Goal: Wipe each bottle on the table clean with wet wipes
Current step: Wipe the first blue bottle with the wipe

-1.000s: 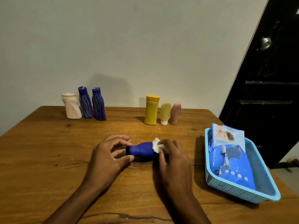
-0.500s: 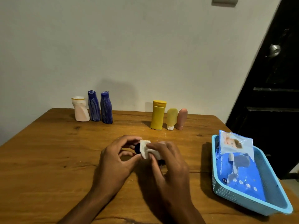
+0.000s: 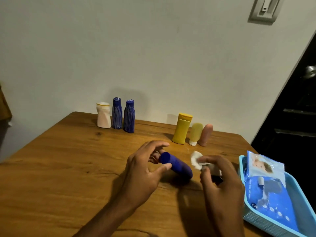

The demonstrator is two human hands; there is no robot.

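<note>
A blue bottle [image 3: 177,165] lies on its side on the wooden table [image 3: 59,168], cap end toward the left. My left hand [image 3: 145,170] pinches it at the cap end between thumb and fingers. My right hand [image 3: 220,178] is just right of the bottle and holds a crumpled white wet wipe [image 3: 196,160], which is off the bottle. At the back left stand a white bottle [image 3: 103,115] and two blue bottles [image 3: 117,113] [image 3: 129,116]. Further right stand a yellow bottle [image 3: 182,128], a pale yellow tube [image 3: 195,133] and a pink tube [image 3: 206,135].
A light blue basket [image 3: 246,218] sits at the table's right edge with a pack of wet wipes [image 3: 266,187] in it. A dark door [image 3: 290,117] is on the right and a wall switch [image 3: 264,10] is above.
The wipe was on the bottle near its cap half a second ago; my right hand has drawn it off to the right. The bottle's cap end now shows in my left hand's fingers.
</note>
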